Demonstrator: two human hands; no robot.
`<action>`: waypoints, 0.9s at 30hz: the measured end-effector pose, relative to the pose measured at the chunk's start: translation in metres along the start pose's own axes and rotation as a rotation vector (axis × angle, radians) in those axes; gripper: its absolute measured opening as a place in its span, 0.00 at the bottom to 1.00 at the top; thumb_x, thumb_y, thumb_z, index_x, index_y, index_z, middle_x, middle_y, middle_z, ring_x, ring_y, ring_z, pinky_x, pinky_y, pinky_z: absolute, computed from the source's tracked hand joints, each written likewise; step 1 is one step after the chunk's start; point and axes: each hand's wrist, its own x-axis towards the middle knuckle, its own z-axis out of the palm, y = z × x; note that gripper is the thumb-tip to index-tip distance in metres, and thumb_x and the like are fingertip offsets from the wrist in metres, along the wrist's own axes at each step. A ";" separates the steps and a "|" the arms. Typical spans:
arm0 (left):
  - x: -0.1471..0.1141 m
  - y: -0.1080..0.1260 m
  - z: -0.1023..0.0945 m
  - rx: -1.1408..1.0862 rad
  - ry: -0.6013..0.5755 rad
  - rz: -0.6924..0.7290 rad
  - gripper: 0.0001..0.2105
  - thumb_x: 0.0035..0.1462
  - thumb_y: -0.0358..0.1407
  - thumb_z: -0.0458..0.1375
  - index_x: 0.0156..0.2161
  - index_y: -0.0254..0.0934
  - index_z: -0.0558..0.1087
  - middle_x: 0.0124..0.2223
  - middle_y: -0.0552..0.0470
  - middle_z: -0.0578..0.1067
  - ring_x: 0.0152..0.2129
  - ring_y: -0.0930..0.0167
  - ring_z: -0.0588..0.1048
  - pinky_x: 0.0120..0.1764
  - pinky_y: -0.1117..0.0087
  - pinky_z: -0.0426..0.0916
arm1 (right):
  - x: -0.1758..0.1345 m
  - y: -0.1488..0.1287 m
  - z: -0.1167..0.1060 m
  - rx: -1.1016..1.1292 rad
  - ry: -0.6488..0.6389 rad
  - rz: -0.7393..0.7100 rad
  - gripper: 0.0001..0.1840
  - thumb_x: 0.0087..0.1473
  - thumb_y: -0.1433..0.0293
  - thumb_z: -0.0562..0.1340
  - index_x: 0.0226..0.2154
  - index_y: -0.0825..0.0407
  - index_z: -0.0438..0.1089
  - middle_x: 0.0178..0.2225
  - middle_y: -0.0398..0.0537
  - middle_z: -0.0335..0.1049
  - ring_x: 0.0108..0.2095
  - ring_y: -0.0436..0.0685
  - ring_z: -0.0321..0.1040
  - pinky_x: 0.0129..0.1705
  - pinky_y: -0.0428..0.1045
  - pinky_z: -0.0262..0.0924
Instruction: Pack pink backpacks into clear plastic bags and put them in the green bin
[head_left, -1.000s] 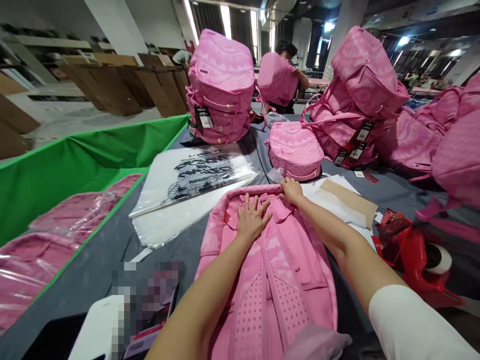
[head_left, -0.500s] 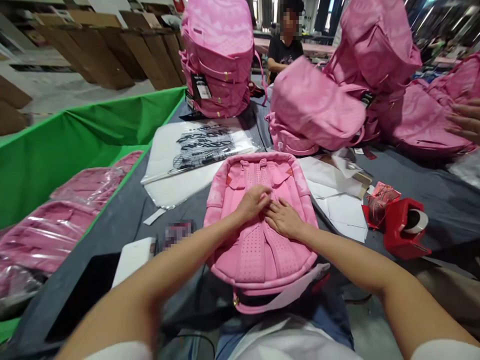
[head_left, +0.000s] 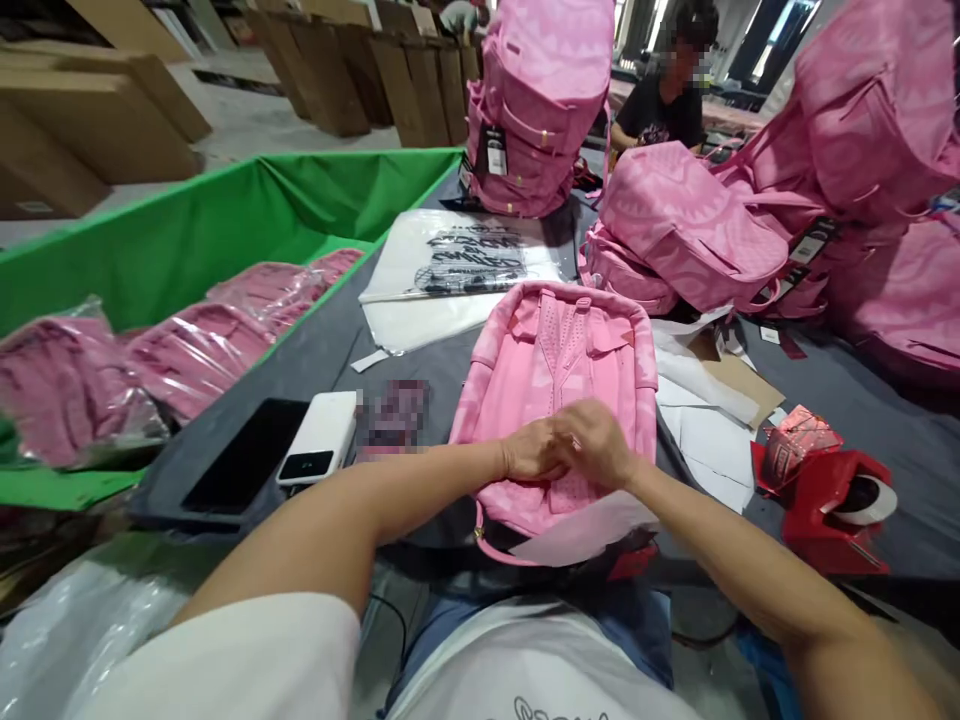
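Observation:
A pink backpack point(head_left: 559, 360) lies flat on the grey table point(head_left: 322, 350), straps side up, its bottom end toward me. My left hand point(head_left: 534, 452) and my right hand point(head_left: 600, 448) meet on its lower part, fingers curled together over the padded straps. Whether they pinch a strap end is hidden by the fingers. A pale paper sheet point(head_left: 585, 530) sticks out from under the backpack's near edge.
A printed plastic bag point(head_left: 465, 262) lies beyond the backpack. A green bin point(head_left: 225, 220) at left holds bagged pink backpacks point(head_left: 187, 340). A phone point(head_left: 244, 465) and white power bank point(head_left: 319, 450) sit left. A red tape dispenser point(head_left: 836, 505) is right. Stacked pink backpacks point(head_left: 686, 225) and a seated person point(head_left: 660, 105) are behind.
Both hands slid from the top of the backpack down toward its near end and came together. The camera tilted down and turned left. Another pink backpack came to rest on the pile behind.

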 end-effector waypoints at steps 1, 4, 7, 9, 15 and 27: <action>-0.001 0.001 -0.001 0.010 0.013 -0.010 0.05 0.63 0.33 0.56 0.35 0.37 0.73 0.37 0.46 0.76 0.38 0.64 0.71 0.49 0.60 0.66 | -0.001 -0.010 -0.005 0.037 -0.103 -0.167 0.13 0.67 0.66 0.54 0.41 0.53 0.73 0.37 0.54 0.74 0.39 0.60 0.68 0.45 0.55 0.62; -0.008 0.007 -0.008 0.031 0.049 -0.036 0.04 0.62 0.34 0.58 0.36 0.37 0.72 0.35 0.46 0.74 0.36 0.63 0.69 0.47 0.59 0.66 | 0.003 -0.037 -0.016 0.087 -0.379 -0.443 0.11 0.65 0.65 0.58 0.35 0.51 0.73 0.31 0.47 0.72 0.31 0.54 0.64 0.36 0.50 0.59; -0.023 0.014 -0.007 0.022 0.101 -0.088 0.05 0.66 0.34 0.54 0.42 0.37 0.70 0.39 0.46 0.73 0.38 0.63 0.69 0.47 0.60 0.67 | 0.007 -0.048 -0.014 0.131 -0.584 -0.570 0.09 0.65 0.68 0.57 0.39 0.54 0.73 0.33 0.49 0.75 0.31 0.54 0.65 0.36 0.51 0.58; -0.034 0.018 0.001 0.019 0.189 -0.205 0.09 0.69 0.34 0.48 0.48 0.37 0.69 0.47 0.43 0.73 0.46 0.62 0.69 0.53 0.58 0.67 | 0.005 -0.045 -0.002 0.183 -0.610 -0.558 0.09 0.64 0.67 0.58 0.42 0.53 0.72 0.34 0.48 0.76 0.32 0.54 0.66 0.34 0.51 0.57; -0.045 0.012 0.019 0.109 0.330 -0.514 0.21 0.69 0.34 0.49 0.65 0.39 0.65 0.69 0.40 0.62 0.69 0.53 0.53 0.67 0.42 0.54 | 0.000 -0.016 0.044 0.224 -0.564 -0.381 0.08 0.62 0.67 0.59 0.40 0.51 0.73 0.32 0.46 0.77 0.33 0.55 0.70 0.36 0.49 0.59; -0.071 0.055 -0.013 0.104 0.068 -0.725 0.32 0.66 0.57 0.52 0.71 0.55 0.55 0.75 0.45 0.53 0.68 0.34 0.48 0.59 0.25 0.48 | -0.058 -0.085 -0.070 0.751 -0.760 -0.126 0.13 0.61 0.65 0.64 0.45 0.53 0.78 0.46 0.52 0.79 0.48 0.57 0.74 0.61 0.52 0.59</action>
